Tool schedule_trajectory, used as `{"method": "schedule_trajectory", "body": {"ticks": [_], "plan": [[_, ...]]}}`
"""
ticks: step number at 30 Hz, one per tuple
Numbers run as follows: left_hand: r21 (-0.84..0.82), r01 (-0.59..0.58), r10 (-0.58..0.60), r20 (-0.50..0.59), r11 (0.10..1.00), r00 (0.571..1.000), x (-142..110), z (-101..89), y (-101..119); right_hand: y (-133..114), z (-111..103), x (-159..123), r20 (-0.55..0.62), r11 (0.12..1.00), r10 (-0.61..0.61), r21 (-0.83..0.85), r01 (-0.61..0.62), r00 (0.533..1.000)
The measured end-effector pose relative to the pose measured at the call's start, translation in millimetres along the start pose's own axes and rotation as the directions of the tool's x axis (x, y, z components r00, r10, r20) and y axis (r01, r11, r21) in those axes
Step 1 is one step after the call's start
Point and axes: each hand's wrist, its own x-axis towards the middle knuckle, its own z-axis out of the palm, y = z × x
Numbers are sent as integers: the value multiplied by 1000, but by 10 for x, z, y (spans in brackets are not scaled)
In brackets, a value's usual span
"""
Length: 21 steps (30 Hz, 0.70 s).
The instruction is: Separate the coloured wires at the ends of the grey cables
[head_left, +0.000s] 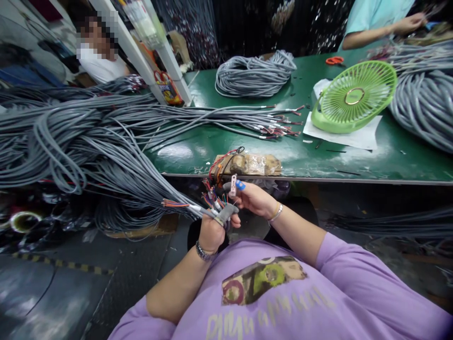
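Observation:
My left hand [213,230] is closed around a bundle of grey multi-core cables [177,191] near their ends, with a grey cover on its thumb. Past the thumb, thin coloured wires [211,194] fan out from the cut sheaths. One cable's orange and blue wires [175,203] stick out to the left. Close beside these ends, my right hand [257,200] pinches a small pale pink piece with holes [233,185], its kind unclear. Blue tape [240,185] wraps a finger of that hand. Some of its fingertips are hidden.
A taped wooden block [272,165] with red wires lies at the green table's front edge [354,178]. Beyond are cable ends [272,127], a coil [247,78], a green fan [354,97] and orange-handled scissors [334,60]. Co-workers sit at back left and right.

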Motion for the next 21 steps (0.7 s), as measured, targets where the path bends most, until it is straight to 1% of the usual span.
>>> {"method": "schedule_trajectory", "body": {"ticks": [1,3,4,5,6,7,9,10,12,14,16,18,21], "plan": [[2,9,-9,9,1000,1000,16,5,5,0,20,10,-29,995,-82,-59,81,996],[4,26,-26,17,1000,1000,49,10,6,21,47,35,-131,959,-243,-184,217,961],[6,31,-32,21,999,999,64,10,2,37,55,50,-172,942,-291,-225,249,941],[9,35,-36,26,999,999,78,9,-5,52,60,66,-196,937,-307,-236,259,931],[12,39,-39,31,999,999,89,8,-14,66,63,84,-195,946,-288,-213,246,938],[15,41,-41,39,999,998,98,7,-24,77,66,103,-175,963,-244,-162,216,954],[17,42,-43,52,999,998,107,6,-41,93,72,142,-115,989,-148,-23,146,982],[17,47,-48,55,999,997,109,7,-48,98,74,162,-96,991,-119,43,123,988],[23,63,-64,50,998,997,110,11,-54,108,78,195,-104,984,-106,133,120,989],[35,82,-83,39,996,996,109,18,-54,118,79,216,-140,976,-115,170,138,984],[45,92,-94,33,995,995,109,23,-51,124,79,220,-151,974,-105,182,132,983],[44,91,-93,36,995,995,104,25,-46,122,80,207,-140,975,-75,196,102,987],[40,76,-77,23,996,997,72,13,-42,108,74,159,-120,972,5,234,24,993]]}}
